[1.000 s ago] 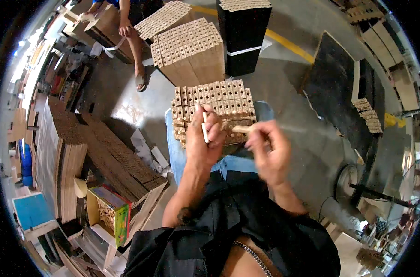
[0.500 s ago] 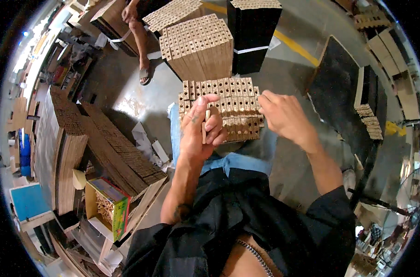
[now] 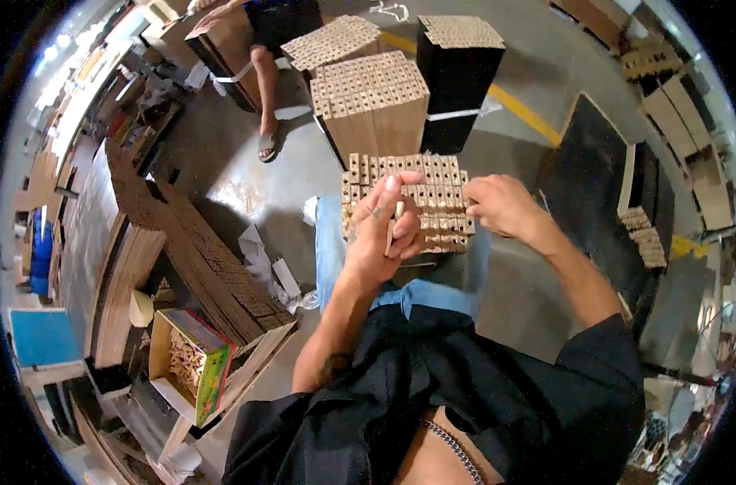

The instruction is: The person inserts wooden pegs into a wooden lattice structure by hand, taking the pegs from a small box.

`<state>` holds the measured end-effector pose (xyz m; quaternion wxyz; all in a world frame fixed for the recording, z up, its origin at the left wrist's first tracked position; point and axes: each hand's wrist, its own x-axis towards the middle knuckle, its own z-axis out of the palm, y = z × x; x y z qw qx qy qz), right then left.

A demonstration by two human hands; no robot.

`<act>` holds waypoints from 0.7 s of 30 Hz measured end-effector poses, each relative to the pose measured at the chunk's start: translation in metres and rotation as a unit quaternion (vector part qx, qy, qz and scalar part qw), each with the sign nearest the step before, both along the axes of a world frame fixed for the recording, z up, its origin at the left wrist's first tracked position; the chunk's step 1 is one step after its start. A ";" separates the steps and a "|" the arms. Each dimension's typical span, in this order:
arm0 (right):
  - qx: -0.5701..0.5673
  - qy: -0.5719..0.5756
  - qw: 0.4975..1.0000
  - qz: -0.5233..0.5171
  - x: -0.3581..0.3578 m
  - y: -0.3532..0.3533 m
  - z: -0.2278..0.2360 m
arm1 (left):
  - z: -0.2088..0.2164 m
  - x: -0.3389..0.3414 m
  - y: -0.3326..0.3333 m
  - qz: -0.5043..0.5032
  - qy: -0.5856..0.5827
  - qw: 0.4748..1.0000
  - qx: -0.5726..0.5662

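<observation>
My left hand (image 3: 382,234) is closed around light wooden dowels; one dowel (image 3: 395,220) shows between the thumb and curled fingers. It is held over the left part of a stack of wooden strips (image 3: 437,174), whose ends carry rows of drilled holes. In the stack's nearer rows, pale pegs appear to sit in some holes. At the right edge of this stack, the fingers of my right hand (image 3: 505,206) are pinched together, and what they hold, if anything, is hidden. The stack is in front of my lap, between my knees in blue jeans (image 3: 329,242).
An open carton (image 3: 214,380) of dowels stands at the lower left beside long boards (image 3: 214,267). Ahead are more drilled stacks (image 3: 376,113) and a tall black-sided stack (image 3: 457,89). Another person's sandalled foot (image 3: 268,145) is at the far left. A black panel (image 3: 582,178) lies right.
The view has shifted, so the scene sits further right and lower. My left hand keeps its grip on the dowels. My right hand stays at the stack's right edge, fingers pinched.
</observation>
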<state>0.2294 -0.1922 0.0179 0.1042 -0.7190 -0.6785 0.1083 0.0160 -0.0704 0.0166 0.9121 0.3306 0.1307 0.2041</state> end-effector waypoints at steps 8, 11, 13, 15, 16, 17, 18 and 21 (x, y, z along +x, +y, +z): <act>0.164 0.262 0.944 -0.115 -0.067 -0.001 0.044 | -0.006 -0.016 -0.011 0.025 0.106 0.987 0.119; 0.184 0.316 0.928 -0.072 -0.094 -0.005 0.030 | -0.002 -0.015 -0.024 0.017 0.109 0.979 0.172; 0.194 0.340 0.914 -0.104 -0.106 -0.004 0.023 | -0.008 -0.012 -0.028 0.035 0.118 0.971 0.206; 0.212 0.343 0.909 -0.107 -0.106 -0.008 0.013 | -0.016 -0.006 -0.031 0.098 0.114 0.953 0.265; 0.209 0.342 0.909 -0.111 -0.103 -0.010 0.009 | -0.020 -0.001 -0.034 0.131 0.103 0.943 0.288; 0.226 0.402 0.873 -0.157 -0.097 -0.011 0.006 | -0.012 -0.003 -0.031 0.087 0.130 0.962 0.225; 0.242 0.461 0.831 -0.197 -0.091 -0.010 0.002 | -0.007 -0.007 -0.027 0.046 0.157 0.973 0.163; 0.259 0.316 0.863 -0.298 -0.026 -0.004 -0.023 | -0.015 -0.011 -0.014 0.060 0.150 0.972 0.173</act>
